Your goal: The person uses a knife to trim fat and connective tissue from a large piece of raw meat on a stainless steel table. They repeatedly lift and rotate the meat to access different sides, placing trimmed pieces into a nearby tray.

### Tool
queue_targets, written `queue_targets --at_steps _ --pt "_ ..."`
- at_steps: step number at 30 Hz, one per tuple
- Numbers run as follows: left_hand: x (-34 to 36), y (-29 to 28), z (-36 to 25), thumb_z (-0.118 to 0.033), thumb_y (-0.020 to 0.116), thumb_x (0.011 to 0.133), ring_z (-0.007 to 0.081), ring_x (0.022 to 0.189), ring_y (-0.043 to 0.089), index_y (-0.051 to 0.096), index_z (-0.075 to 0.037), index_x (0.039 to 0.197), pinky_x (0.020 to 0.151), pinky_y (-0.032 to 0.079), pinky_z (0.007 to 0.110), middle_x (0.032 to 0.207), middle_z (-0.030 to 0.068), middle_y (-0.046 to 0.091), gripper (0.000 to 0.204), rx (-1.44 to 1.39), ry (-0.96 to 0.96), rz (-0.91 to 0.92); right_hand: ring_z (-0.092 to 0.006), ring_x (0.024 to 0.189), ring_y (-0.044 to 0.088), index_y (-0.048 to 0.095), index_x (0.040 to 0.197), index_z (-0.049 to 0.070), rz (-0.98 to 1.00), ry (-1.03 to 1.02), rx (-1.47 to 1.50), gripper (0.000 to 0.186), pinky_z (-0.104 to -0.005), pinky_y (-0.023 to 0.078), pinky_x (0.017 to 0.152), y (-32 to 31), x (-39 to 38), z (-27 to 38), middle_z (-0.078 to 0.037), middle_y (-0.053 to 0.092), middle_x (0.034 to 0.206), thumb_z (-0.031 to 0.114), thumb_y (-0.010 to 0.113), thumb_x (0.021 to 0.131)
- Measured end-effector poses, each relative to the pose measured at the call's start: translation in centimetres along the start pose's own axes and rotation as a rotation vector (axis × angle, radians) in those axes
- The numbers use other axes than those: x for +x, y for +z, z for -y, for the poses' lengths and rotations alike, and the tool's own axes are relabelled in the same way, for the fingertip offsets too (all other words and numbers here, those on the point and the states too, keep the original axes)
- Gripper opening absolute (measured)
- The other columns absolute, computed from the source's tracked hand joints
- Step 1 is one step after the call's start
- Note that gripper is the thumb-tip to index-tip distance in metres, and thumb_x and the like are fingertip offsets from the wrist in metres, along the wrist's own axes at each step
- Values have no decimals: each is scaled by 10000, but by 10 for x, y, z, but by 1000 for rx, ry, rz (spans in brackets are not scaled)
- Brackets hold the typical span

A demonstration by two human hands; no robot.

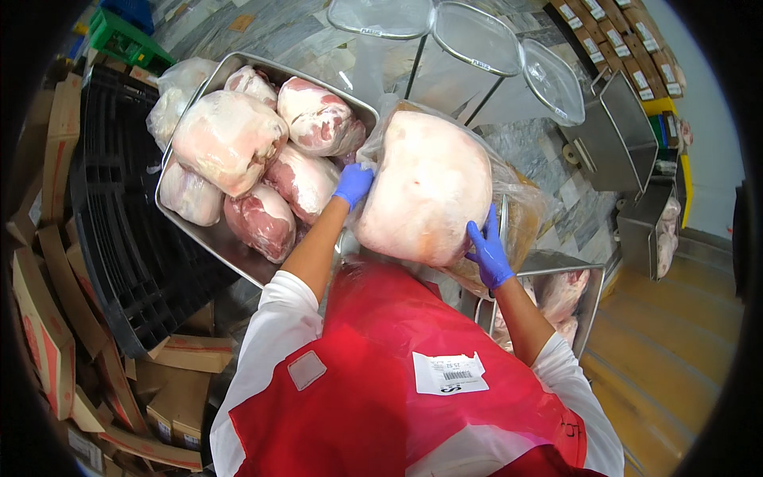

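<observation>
A large pale, fat-covered cut of meat (pixel 429 187) is between my two hands, above a plastic-lined cardboard box (pixel 520 215). My left hand (pixel 354 184), in a blue glove, is closed at the cut's left edge, where clear plastic also shows; its fingertips are partly hidden. My gloved right hand (pixel 489 250) presses against the lower right side, thumb and fingers on the meat. To the left, a metal tub (pixel 214 238) holds several cuts of red and white meat (pixel 314 115), piled above its rim.
Clear-bag-lined hoop stands (pixel 477 36) are beyond the box. Another metal tub with meat (pixel 592 298) sits at my right, and metal carts (pixel 624 131) stand farther right. A black plastic pallet (pixel 131 215) and flattened cardboard boxes (pixel 48 334) crowd the left side.
</observation>
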State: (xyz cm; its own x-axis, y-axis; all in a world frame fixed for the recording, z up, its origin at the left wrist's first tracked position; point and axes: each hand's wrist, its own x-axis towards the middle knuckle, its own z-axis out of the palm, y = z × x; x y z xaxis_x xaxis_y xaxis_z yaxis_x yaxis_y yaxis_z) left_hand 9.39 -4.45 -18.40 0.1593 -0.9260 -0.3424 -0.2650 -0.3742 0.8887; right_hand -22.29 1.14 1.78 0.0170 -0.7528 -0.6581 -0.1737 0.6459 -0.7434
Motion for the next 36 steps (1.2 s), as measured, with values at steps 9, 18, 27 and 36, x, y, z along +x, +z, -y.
queue_targets --at_steps 9,18,27,36 --pt "94 -1 38 -188 506 910 430 864 685 715 -3 863 747 549 502 966 260 700 283 652 168 -202 -288 1475 310 72 1604 24 -4 -203 2 914 -373 289 1195 -10 20 -44 -217 242 1625 299 668 969" --pt "62 -151 -59 -325 547 995 73 610 474 637 -58 1259 522 385 228 735 -35 549 386 -271 -211 142 -311 1449 368 207 1574 -11 -61 -205 -30 858 -402 346 1169 -24 25 -68 -239 349 1572 299 701 945" --pt "-37 -148 -29 -262 620 949 141 722 632 697 -39 1132 616 532 319 898 59 695 298 360 -306 764 -307 1446 362 223 1577 2 -36 -34 23 828 -399 311 1185 -25 16 -40 -213 373 1565 229 698 938" --pt "-57 -95 4 -301 648 918 209 703 655 717 -44 988 675 520 371 835 139 701 275 410 -114 799 -296 1248 551 211 1608 184 -11 115 -183 771 -479 526 906 -31 12 -25 -161 478 1480 391 619 987"
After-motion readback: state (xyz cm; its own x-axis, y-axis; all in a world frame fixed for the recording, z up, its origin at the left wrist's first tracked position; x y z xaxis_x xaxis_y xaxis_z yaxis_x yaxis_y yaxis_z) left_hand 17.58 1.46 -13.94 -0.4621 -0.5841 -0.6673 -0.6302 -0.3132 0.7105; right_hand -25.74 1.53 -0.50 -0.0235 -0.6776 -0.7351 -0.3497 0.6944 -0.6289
